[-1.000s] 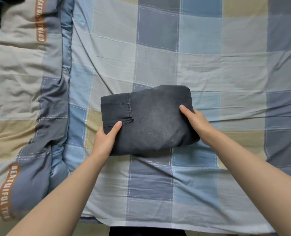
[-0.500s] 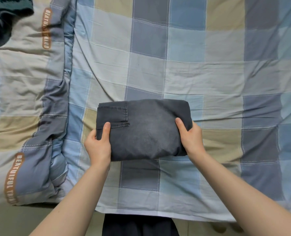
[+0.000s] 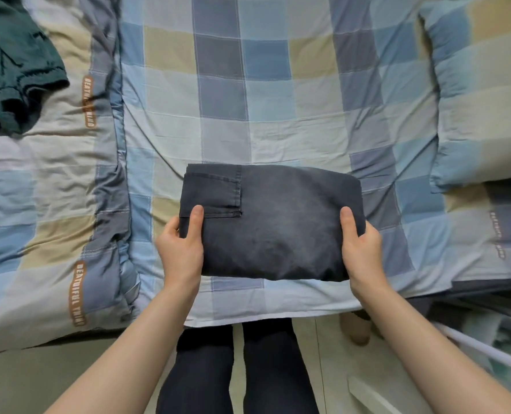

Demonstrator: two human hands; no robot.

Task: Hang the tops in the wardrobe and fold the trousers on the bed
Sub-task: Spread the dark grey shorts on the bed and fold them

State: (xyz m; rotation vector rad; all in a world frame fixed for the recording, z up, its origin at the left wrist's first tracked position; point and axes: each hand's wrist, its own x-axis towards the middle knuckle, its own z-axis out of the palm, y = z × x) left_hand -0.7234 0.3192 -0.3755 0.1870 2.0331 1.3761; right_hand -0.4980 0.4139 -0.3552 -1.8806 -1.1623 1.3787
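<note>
Left hand (image 3: 182,249) and right hand (image 3: 360,246) grip the folded trousers (image 3: 275,222) at nine and three o'clock; soft, floppy denim, probably weighty; support both ends.

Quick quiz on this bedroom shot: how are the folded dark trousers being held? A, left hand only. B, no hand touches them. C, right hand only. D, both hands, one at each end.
D: the left hand grips one end of the folded trousers and the right hand grips the other, thumbs on top, over the checked bed sheet.
</note>
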